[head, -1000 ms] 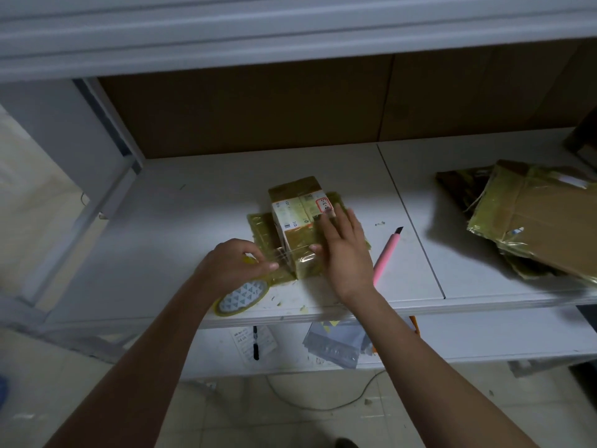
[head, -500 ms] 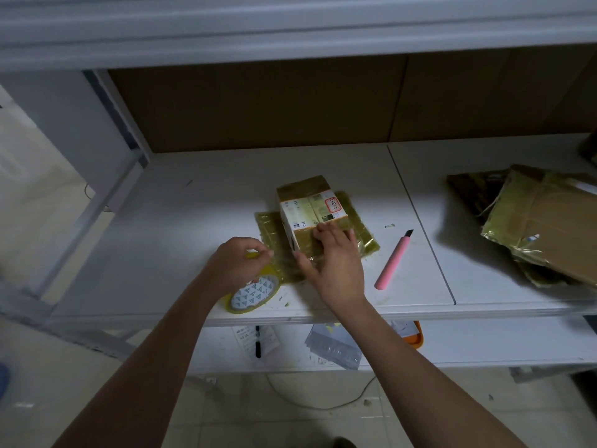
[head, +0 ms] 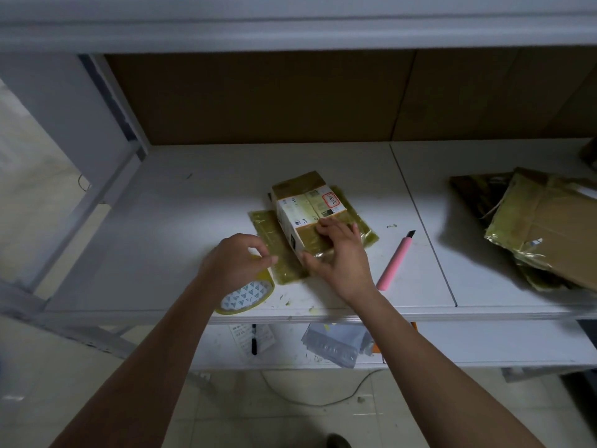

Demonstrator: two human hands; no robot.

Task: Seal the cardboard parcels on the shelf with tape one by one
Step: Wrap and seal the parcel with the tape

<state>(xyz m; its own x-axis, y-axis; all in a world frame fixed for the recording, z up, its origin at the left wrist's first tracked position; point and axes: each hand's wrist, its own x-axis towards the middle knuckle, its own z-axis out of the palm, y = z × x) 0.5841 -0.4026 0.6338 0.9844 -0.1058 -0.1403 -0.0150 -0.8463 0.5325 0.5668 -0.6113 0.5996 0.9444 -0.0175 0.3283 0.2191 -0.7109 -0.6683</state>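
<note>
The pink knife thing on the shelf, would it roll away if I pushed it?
Probably not: the slim pink plastic utility knife looks flat-sided and lies flat on the white shelf, so it would likely slide. It looks light and stiff. Its dark tip may be sharp.

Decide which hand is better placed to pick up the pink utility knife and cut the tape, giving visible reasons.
Probably the right hand: the pink utility knife lies just beside it on the white shelf, while the left hand grips the yellow tape roll.
</note>
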